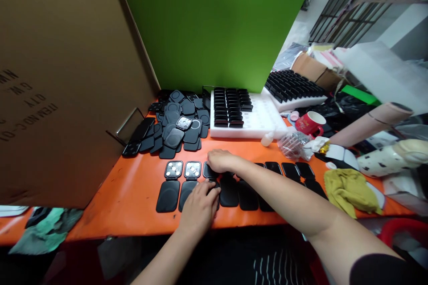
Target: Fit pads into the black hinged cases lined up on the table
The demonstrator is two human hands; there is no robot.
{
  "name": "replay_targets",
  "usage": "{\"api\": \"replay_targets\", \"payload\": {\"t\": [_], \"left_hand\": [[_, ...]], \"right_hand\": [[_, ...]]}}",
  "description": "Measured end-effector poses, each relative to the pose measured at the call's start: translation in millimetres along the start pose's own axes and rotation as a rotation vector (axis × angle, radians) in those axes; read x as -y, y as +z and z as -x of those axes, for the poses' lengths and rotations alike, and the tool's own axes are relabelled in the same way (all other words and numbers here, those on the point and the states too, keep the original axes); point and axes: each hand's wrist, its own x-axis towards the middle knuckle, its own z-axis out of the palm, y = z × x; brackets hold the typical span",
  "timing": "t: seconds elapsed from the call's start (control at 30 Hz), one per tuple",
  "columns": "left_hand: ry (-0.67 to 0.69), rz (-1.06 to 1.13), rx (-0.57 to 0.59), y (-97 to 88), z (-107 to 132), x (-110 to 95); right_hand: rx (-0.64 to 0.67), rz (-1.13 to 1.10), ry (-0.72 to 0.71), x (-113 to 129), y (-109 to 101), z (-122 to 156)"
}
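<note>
A row of black flat cases [167, 196] lies opened along the front of the orange table [133, 196]. Two at the left show silver plates with round discs [173, 169]. My left hand [199, 205] rests flat on one case's lower half, fingers stretched out. My right hand [220, 160] reaches across with fingers curled down onto the upper half of the third case [210, 171]. What is under those fingers is hidden.
A heap of black cases [177, 124] lies at the back left. A white foam tray [257, 120] holds rows of small black parts. A second tray [294, 89], red mug [312, 124], yellow cloth [347, 189], cardboard wall [60, 75] and green board [214, 22] surround the table.
</note>
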Motion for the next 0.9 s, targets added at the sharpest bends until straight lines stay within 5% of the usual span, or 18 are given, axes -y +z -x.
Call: {"api": "replay_targets", "payload": {"t": [0.2, 0.47, 0.57, 0.77, 0.9], "left_hand": [[0.001, -0.008, -0.003, 2.1, 1, 0], [0.005, -0.003, 0.004, 0.8, 3, 1], [0.017, -0.002, 0.005, 0.4, 3, 1], [0.021, -0.011, 0.013, 0.0, 2, 1], [0.033, -0.021, 0.026, -2.0, 2, 0]], "right_hand": [[-0.086, -0.023, 0.001, 9, -1, 9], [-0.457, -0.161, -0.022, -20, -16, 29], [-0.534, -0.247, -0.069, -29, -2, 37], [-0.434, -0.014, -0.427, -23, 50, 55], [-0.447, 0.053, -0.438, -18, 63, 56]]}}
